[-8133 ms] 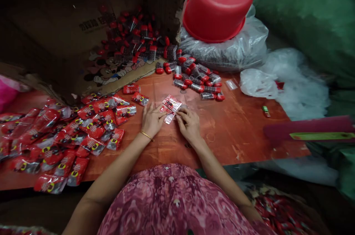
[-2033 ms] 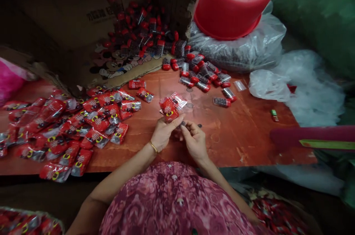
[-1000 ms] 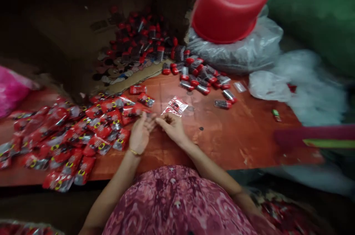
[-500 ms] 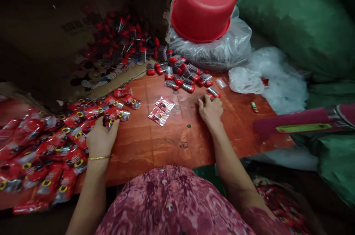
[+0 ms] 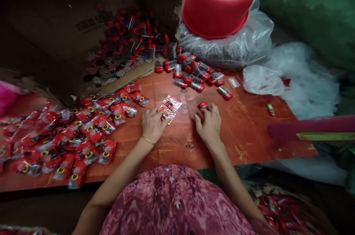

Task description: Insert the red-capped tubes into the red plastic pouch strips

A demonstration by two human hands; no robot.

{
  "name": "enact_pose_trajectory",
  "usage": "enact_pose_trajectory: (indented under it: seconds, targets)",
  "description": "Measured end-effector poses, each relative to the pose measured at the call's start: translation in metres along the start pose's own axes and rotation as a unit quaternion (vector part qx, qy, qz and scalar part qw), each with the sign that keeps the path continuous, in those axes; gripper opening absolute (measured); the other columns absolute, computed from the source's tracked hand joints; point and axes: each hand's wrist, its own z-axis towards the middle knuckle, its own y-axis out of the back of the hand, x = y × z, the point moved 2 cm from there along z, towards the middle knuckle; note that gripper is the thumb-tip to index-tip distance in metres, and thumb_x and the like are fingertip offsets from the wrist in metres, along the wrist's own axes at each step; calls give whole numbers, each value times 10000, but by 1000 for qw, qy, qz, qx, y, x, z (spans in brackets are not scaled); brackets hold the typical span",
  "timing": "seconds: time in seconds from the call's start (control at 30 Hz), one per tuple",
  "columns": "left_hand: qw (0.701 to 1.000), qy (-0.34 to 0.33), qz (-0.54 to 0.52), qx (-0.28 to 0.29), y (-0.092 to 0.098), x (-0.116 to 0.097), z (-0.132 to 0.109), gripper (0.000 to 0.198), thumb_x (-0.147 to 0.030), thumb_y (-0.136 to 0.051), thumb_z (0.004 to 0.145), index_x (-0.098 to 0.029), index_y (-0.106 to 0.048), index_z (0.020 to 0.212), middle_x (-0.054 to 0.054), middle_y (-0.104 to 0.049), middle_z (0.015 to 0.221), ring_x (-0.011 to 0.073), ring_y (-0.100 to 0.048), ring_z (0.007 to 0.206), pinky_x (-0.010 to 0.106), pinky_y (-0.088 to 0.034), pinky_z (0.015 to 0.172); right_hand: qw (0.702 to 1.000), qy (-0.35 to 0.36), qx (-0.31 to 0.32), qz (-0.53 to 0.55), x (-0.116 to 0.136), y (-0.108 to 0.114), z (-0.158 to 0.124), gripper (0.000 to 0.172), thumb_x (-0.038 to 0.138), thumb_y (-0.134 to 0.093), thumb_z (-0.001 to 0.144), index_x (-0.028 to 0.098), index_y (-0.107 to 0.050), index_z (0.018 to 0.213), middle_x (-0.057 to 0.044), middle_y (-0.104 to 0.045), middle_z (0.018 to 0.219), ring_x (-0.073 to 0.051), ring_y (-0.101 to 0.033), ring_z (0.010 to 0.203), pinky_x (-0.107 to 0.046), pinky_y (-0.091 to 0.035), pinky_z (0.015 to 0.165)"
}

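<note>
My left hand [image 5: 154, 126] is over the lower of two small, flat red printed packets [image 5: 167, 115], its fingers closing at the packet's edge. The other flat packet [image 5: 172, 102] lies just behind it. With bent fingers, my right hand [image 5: 208, 126] grips a small red-capped bottle [image 5: 203, 105] with a dark clear body, partly hidden by the fingers. A similar bottle [image 5: 225, 93] lies alone behind that hand. Farther back is a loose group of the same bottles [image 5: 194, 72]. Left of my left hand spreads a pile of filled red packets [image 5: 91, 129].
A large cardboard box [image 5: 133, 76] lies open at the back left with many bottles inside. An upturned red tub [image 5: 222, 2] rests on a filled clear bag [image 5: 230, 54]. Crumpled plastic [image 5: 262, 79] and a magenta bar [image 5: 310, 128] are on the right of the orange tabletop [image 5: 249, 135].
My left hand has moved right, from the filled packets to the flat ones. My right hand has drawn a bottle toward me, away from another one. The view has shifted slightly.
</note>
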Motion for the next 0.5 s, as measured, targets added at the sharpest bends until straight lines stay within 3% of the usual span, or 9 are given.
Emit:
enact_pose_trajectory:
  seconds: [0.1, 0.27, 0.5]
  targets:
    - [1000, 19, 10, 14, -13, -1, 9, 240, -390, -542, 807, -224, -713, 836, 85, -662, 994, 251, -529, 890, 388, -374, 796, 1000, 8, -7, 28, 2, 2, -2, 311, 356, -446, 841, 131, -573, 1013, -207, -412, 1332, -311, -343, 1275, -490, -331, 975]
    - [999, 13, -40, 0, -12, 8, 8, 243, -391, -578, 783, -223, -712, 896, 92, -643, 1047, 257, -514, 933, 389, -366, 831, 997, 20, -10, 71, 8, 6, -2, 290, 362, -437, 841, 152, -599, 959, -182, -500, 1258, -287, -416, 1224, -483, -346, 967]
    - [999, 11, -53, 1, -18, 10, 15, 210, -345, -550, 811, -237, -730, 820, 58, -646, 1083, 240, -507, 959, 381, -363, 844, 993, 66, 3, 95, 38, 8, 1, 261, 353, -434, 853, 177, -620, 906, -141, -577, 1171, -253, -479, 1161, -440, -362, 961]
